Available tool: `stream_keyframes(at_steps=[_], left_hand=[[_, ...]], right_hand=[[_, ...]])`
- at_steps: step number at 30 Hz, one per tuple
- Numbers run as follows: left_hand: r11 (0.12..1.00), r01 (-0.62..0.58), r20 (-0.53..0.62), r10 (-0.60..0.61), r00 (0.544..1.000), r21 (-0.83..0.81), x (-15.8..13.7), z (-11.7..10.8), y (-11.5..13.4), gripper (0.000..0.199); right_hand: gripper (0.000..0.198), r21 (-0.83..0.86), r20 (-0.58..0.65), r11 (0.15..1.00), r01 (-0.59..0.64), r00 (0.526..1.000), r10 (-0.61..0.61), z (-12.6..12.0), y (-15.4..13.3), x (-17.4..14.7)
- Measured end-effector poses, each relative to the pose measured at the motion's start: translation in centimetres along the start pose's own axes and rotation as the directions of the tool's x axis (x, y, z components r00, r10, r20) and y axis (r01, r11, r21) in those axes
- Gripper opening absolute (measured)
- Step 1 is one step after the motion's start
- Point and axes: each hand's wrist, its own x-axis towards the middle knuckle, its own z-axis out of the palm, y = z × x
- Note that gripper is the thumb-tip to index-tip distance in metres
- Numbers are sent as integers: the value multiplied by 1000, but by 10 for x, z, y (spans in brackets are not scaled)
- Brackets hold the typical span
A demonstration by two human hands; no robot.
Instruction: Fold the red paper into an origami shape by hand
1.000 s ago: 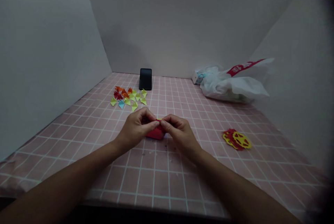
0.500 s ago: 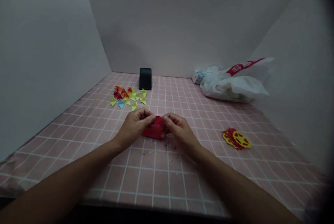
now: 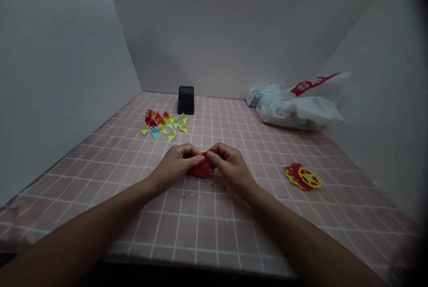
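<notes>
A flat red piece point(image 3: 201, 170), felt or paper, is held up between my two hands near the middle of the table. A thin strip of yellow shows along its top edge. My left hand point(image 3: 176, 164) is closed, thumb and fingers pinching the upper left of the piece. Its upper right is pinched by my right hand point(image 3: 230, 166), also closed. The two thumbs lie close together on the side facing me. The curled fingers hide the back of the piece, so its whole shape cannot be made out. Small crumbs or scraps point(image 3: 212, 186) lie on the tablecloth just below.
Several folded paper figures point(image 3: 162, 128) in yellow, orange, red and blue lie at the back left. Behind them a black phone point(image 3: 186, 100) leans upright. A white plastic bag point(image 3: 294, 110) sits back right beside a small box point(image 3: 253, 98). Red and yellow cutouts point(image 3: 306, 177) lie right.
My thumbs have drawn closer together on the red piece, with the left one moving right. The yellow strip at its top edge has come into view.
</notes>
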Motion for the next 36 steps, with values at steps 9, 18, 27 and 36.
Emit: stream_keyframes(at_steps=[9,18,27,36], left_hand=[[970,62,-30,-71,997,-235,-2,6,-2,21],[930,71,-15,-82,997,-361,0,8,-6,27],[922,125,16,-129,992,-366,-2,8,-5,29],[925,143,17,-147,989,-353,0,6,-7,28]], right_hand=[[22,97,41,995,-8,999,4,5,4,-4],[24,365,79,926,-101,994,77,8,5,-4],[25,384,95,913,-139,989,111,8,6,-3],[26,395,87,907,-147,989,122,8,4,-4]])
